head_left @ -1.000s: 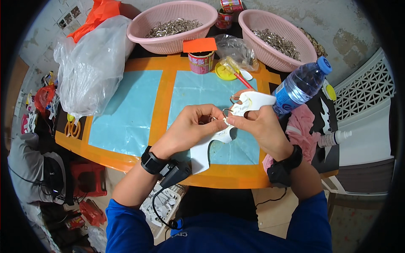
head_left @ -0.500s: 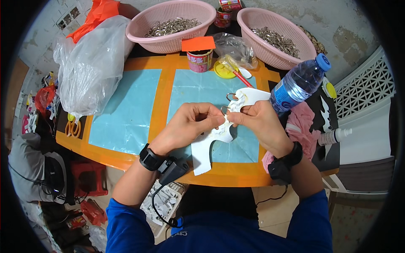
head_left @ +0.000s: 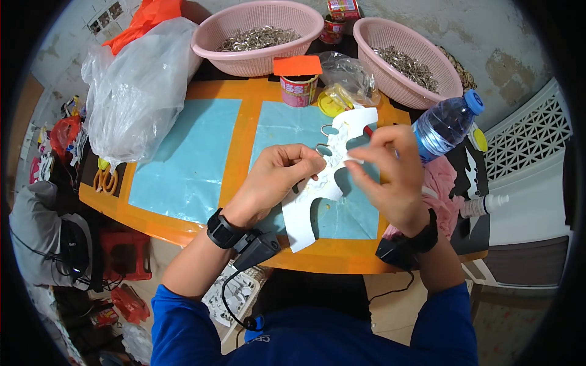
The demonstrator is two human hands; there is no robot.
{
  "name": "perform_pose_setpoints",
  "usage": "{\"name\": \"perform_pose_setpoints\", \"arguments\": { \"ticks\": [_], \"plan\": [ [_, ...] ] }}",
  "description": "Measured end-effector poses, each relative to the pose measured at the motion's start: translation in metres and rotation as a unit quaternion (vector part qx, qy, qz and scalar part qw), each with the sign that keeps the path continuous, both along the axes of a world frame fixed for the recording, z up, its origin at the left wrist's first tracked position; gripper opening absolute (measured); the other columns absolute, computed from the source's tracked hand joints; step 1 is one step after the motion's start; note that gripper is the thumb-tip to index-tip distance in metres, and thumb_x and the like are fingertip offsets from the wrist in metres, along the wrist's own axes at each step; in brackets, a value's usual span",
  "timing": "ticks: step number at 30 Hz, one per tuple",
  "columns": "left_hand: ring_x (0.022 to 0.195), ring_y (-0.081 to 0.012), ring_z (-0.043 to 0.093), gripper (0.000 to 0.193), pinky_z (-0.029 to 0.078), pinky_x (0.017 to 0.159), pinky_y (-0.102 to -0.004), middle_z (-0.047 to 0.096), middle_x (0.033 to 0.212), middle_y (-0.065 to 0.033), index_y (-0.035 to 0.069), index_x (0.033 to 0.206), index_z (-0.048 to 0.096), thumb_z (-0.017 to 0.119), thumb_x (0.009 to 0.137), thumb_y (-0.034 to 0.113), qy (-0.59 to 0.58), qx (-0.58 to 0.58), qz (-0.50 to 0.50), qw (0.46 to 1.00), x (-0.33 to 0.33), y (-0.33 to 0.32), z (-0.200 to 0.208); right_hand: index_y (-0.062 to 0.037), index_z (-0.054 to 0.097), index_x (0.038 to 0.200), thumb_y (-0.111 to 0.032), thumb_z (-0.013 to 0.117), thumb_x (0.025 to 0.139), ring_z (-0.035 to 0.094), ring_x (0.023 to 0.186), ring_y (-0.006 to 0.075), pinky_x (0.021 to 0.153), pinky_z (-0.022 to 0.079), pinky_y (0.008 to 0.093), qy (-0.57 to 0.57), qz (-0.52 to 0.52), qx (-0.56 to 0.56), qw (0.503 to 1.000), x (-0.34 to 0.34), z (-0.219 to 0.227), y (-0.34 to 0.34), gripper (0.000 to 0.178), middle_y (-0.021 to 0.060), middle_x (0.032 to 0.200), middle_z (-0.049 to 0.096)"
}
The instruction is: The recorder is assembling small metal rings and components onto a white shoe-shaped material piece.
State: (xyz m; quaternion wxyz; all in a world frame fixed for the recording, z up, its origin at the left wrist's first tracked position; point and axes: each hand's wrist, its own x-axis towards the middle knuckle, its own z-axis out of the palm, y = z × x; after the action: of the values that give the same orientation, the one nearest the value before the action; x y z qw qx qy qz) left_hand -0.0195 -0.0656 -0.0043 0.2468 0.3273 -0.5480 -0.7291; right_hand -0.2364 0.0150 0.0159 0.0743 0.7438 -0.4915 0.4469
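Note:
My left hand (head_left: pixel 278 178) pinches the edge of a white cut-out piece (head_left: pixel 327 188) with thumb and forefinger. The piece has curved notches and a crumpled, glue-smeared strip along its middle. Metal rings (head_left: pixel 322 147) stick out from its upper left edge. My right hand (head_left: pixel 397 177) is just right of the piece, fingers apart and slightly blurred, with nothing visible in it. Behind those fingers, a red stick (head_left: pixel 368 131) is mostly hidden. Light blue sheet (head_left: pixel 348 222) covers the tabletop beneath the piece.
Two pink baskets (head_left: pixel 210 39) of metal rings stand at the back. Near them are a pink tub (head_left: pixel 298 93) under an orange card and a yellow lid (head_left: pixel 329 105). A water bottle (head_left: pixel 444 128) and pink cloth (head_left: pixel 441 180) lie right; a plastic bag (head_left: pixel 137 100) and scissors (head_left: pixel 105 181), left.
My right hand has let go of the white piece and moved right, its fingers spreading. The left hand still grips the piece, which now shows more of its middle.

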Motion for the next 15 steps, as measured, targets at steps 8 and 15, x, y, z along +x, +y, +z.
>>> {"name": "perform_pose_setpoints", "arguments": {
  "ticks": [8,15],
  "plan": [
    [0.077,-0.0010,0.058,0.013,0.046,0.069,-0.0192,0.070,0.088,0.0045,0.004,0.099,0.075,0.071,0.101,0.016,0.017,-0.014,0.005,1.000,-0.0020,0.0026,-0.0041,-0.0097,0.072,0.087,-0.006,0.083,0.071,0.056,0.087,0.0214,0.076,0.040,0.0364,0.115,0.040,-0.012,0.992,0.0039,-0.0028,-0.0049,0.020,0.0008,0.092,0.057],
    [0.078,-0.0020,0.059,0.014,0.047,0.072,-0.0204,0.072,0.089,0.0027,0.002,0.103,0.077,0.073,0.100,0.016,0.006,-0.044,0.004,0.999,-0.0025,0.0046,-0.0065,-0.0060,0.070,0.090,-0.003,0.080,0.073,0.058,0.088,0.0239,0.075,0.042,0.0372,0.129,0.059,0.013,0.990,0.0028,-0.0038,-0.0061,0.020,0.0043,0.093,0.058]
  ]
}}
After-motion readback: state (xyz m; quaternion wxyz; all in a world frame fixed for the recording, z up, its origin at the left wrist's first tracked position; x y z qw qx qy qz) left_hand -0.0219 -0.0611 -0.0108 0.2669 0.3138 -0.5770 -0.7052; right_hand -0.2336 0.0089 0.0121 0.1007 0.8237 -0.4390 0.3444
